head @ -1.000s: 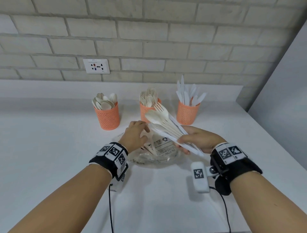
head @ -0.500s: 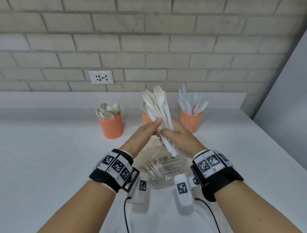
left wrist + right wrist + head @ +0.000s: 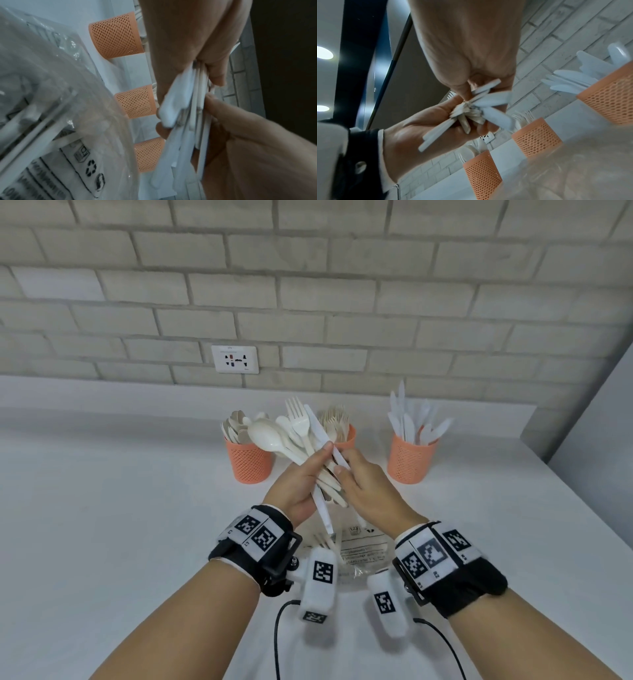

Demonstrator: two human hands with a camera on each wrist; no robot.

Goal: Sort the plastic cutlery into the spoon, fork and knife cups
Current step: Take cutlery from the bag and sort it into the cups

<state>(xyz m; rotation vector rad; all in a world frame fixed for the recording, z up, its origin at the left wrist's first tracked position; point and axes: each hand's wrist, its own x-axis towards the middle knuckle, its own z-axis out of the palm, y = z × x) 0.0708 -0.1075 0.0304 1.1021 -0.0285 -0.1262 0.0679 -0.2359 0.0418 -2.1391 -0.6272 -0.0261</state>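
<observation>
White counter (image 3: 102, 542) under brick wall | both hands gripping cutlery bundle (image 3: 301, 446) above plastic bag (image 3: 363, 553): left hand (image 3: 298, 484), right hand (image 3: 370, 491) | spoon cup (image 3: 249, 462), fork cup (image 3: 344, 438), knife cup (image 3: 409, 460) standing behind

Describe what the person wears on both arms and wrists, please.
Both forearms are bare, without sleeves. The left wrist and right wrist each carry a black band with white square code markers. Under each hangs a small white camera block with its own marker and a thin black cable.
</observation>
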